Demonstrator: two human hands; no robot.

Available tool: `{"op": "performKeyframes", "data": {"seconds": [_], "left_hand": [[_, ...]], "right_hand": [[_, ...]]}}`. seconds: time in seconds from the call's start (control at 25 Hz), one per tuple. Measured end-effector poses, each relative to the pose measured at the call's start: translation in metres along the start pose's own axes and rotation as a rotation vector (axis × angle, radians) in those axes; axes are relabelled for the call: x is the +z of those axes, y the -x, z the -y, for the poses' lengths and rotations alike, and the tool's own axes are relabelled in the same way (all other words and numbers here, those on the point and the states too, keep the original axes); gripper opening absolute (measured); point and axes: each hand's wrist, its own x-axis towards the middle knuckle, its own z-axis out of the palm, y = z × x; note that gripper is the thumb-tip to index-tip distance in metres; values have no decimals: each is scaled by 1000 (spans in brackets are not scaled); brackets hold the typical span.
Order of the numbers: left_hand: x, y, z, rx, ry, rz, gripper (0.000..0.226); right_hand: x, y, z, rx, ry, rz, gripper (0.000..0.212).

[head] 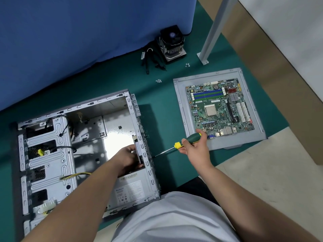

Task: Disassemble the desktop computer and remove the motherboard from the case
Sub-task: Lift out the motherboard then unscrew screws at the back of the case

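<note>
Left hand (pixel 130 158) inside case (pixel 111 109) (open); motherboard (pixel 221 107) beyond right hand (pixel 194 145).

Person seen from own head height: both forearms bare from elbow to wrist, no sleeves reaching them, no watch, rings or gloves on the left hand (pixel 130 158) or the right hand (pixel 194 145). White shirt (pixel 174 219) across the torso, plain and unmarked, lying below and between the two hands. Dark trousers (pixel 195 185) show just above it, under the right wrist.
</note>
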Motion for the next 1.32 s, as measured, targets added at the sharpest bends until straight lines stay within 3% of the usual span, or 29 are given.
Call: {"op": "performKeyframes", "data": {"seconds": [0.16, 1.12, 1.32], "left_hand": [[2, 3, 0, -25, 90, -8, 38], [1, 3, -1, -34, 119, -32, 35], [1, 4, -1, -8, 21, -34, 40]], "right_hand": [[-2, 0, -2, 1, -12, 1, 54], [1, 2, -16, 18, -160, -54, 57], [0, 2, -16, 25, -178, -60, 56]]}}
